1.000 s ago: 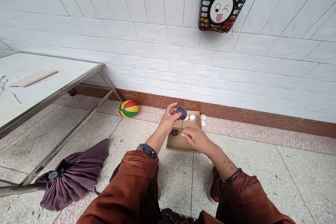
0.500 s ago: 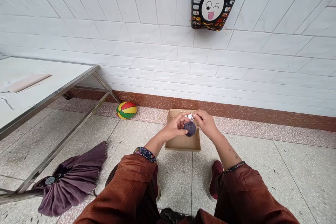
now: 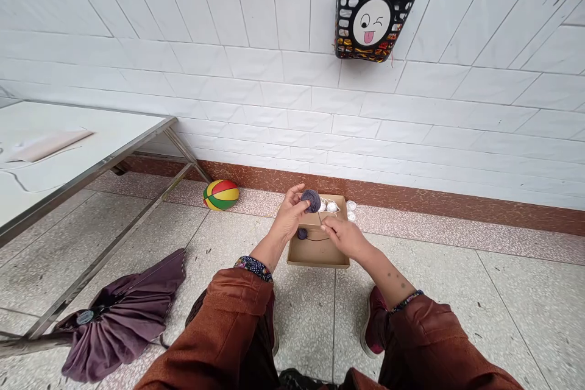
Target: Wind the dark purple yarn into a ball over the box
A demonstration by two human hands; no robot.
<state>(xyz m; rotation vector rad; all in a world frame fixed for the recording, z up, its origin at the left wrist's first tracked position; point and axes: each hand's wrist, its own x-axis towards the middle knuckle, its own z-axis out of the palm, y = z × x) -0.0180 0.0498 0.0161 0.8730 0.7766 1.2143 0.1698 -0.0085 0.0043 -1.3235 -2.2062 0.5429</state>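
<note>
My left hand (image 3: pixel 289 212) grips a dark purple-grey ball of yarn (image 3: pixel 311 200) between thumb and fingers, above a cardboard box (image 3: pixel 319 261). A strand of yarn (image 3: pixel 320 218) runs from the ball down to my right hand (image 3: pixel 343 235), whose fingers are pinched on it. Inside the near half of the box lies a smaller dark yarn ball (image 3: pixel 302 233), with a dark strand trailing from it to the right. White yarn balls (image 3: pixel 331 206) sit in the far half. Two more white balls (image 3: pixel 351 211) rest on the floor just right of the box.
A striped ball (image 3: pixel 221 195) lies by the wall near the leg of a white-topped table (image 3: pixel 91 111). Purple pleated cloth (image 3: pixel 132 323) is on the floor at left. On the tiled wall hangs a black basket (image 3: pixel 375 21). My shoes (image 3: pixel 375 323) flank the box.
My left hand has moved the yarn ball up and to the left. My right hand has gone lower, stretching the strand. The small dark ball and the white balls are now uncovered.
</note>
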